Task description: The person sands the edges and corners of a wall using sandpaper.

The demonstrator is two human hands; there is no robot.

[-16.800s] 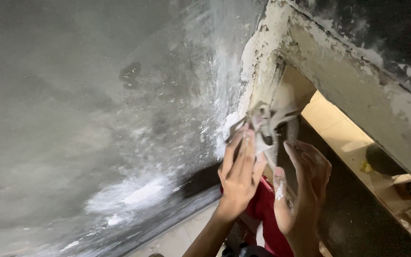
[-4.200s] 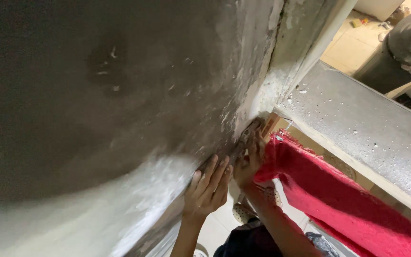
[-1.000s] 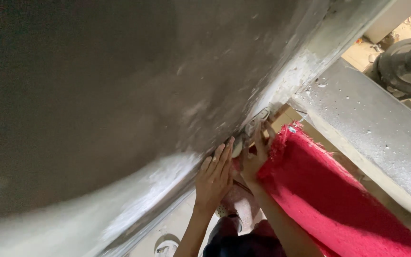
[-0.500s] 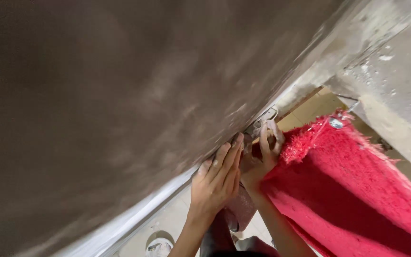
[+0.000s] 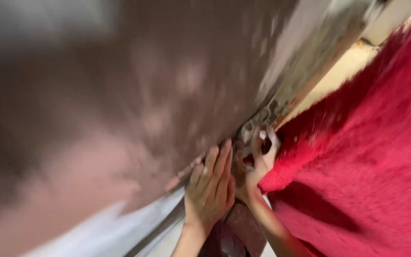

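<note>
Frame is motion-blurred. Left hand (image 5: pixel 210 188) lies flat, fingers together and extended, palm against the lower edge of the grey plastered wall (image 5: pixel 134 95); holds nothing. Right hand (image 5: pixel 258 159) is just beside it, fingers curled tight around a small pale metal piece (image 5: pixel 262 135) at the wall's corner, touching the surface; its exact shape is too blurred to tell. Patterned grey-white patch (image 5: pixel 272 112) sits on the wall edge just above the right hand. Shaggy red cloth (image 5: pixel 367 157) fills the right side, touching the right wrist. Pale beige strip (image 5: pixel 343 71) runs between wall edge and cloth. No packages, labels or signs are readable.
</note>
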